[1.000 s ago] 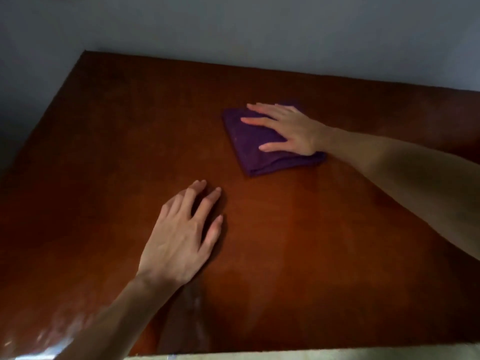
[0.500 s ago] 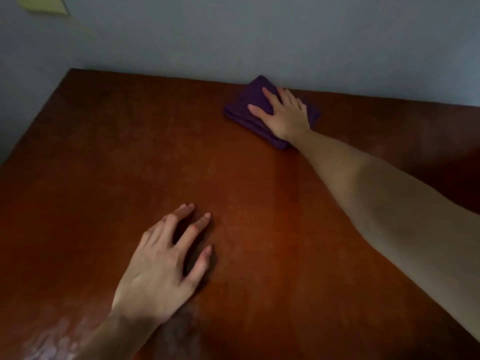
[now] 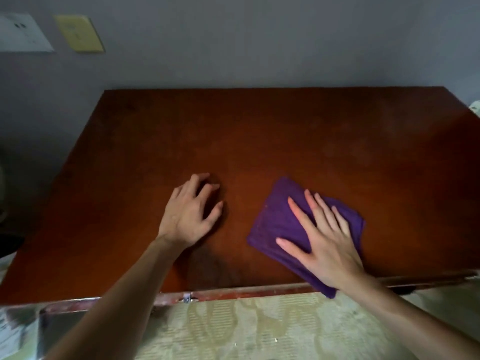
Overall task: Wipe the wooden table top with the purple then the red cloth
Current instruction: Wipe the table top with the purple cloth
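A folded purple cloth point(image 3: 279, 219) lies on the reddish-brown wooden table top point(image 3: 259, 136), near its front edge and right of centre; one corner hangs over that edge. My right hand point(image 3: 324, 242) presses flat on the cloth with fingers spread, covering its right half. My left hand point(image 3: 191, 211) rests palm down on the bare wood to the left of the cloth, fingers apart and holding nothing. No red cloth is in view.
The table's far edge meets a grey wall point(image 3: 259, 48). A yellow note point(image 3: 79, 33) and a white paper point(image 3: 22, 32) hang on the wall at upper left. A pale patterned fabric point(image 3: 259, 328) lies below the table's front edge.
My right hand has dragged the purple cloth from the far edge by the wall back to the front edge. The view has pulled back and tilted; my left hand stays flat on the wood.
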A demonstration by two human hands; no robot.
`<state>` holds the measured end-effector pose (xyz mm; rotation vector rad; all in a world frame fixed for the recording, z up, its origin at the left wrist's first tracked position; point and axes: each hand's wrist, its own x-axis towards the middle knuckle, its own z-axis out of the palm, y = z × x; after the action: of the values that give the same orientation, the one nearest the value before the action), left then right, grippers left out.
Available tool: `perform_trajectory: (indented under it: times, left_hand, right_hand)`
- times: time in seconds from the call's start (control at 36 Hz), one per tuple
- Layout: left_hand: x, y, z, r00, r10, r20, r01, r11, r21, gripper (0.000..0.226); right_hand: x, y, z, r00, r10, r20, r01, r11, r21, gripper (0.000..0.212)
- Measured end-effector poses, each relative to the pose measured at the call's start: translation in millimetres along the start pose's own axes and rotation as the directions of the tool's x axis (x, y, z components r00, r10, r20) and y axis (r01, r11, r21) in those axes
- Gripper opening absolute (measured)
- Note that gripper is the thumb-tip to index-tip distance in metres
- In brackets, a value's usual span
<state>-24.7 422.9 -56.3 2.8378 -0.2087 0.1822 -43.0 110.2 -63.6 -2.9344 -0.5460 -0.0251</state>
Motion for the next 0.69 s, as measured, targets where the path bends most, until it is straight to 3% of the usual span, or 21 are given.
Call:
perform_trajectory:
  times: [0.11, 0.33, 0.42, 0.53, 0.69]
  left_hand:
    - [-6.6, 28.7, 2.8, 0.999, 0.040, -0.029, -0.040, 0.999, -0.001, 0.037]
    - [14.5, 85.0, 34.1, 0.993, -0.096, -0.070, 0.088, 0.989, -0.116, 0.039]
    - [25.3, 102.1, 42.9, 0.987, -0.129, -0.099, 0.115, 0.984, -0.137, 0.042]
    - [30.9, 109.6, 46.2, 0.991, -0.093, -0.099, 0.091, 0.996, -0.025, 0.047]
    - [31.3, 108.8, 44.5, 0.996, -0.083, 0.033, 0.083, 0.997, 0.009, 0.051]
  right_hand:
    - [-12.6, 21.3, -9.0, 0.986, -0.156, 0.062, 0.156, 0.988, 0.012, 0.086]
    - [50.4, 72.7, -26.6, 0.885, -0.425, 0.191, 0.425, 0.904, 0.046, 0.075]
    - [91.5, 93.7, -27.9, 0.867, -0.456, 0.203, 0.459, 0.888, 0.031, 0.075]
    - [159.0, 122.8, -28.1, 0.866, -0.463, 0.190, 0.471, 0.882, 0.005, 0.076]
    - [261.1, 158.8, -28.9, 0.899, -0.398, 0.181, 0.406, 0.914, -0.006, 0.077]
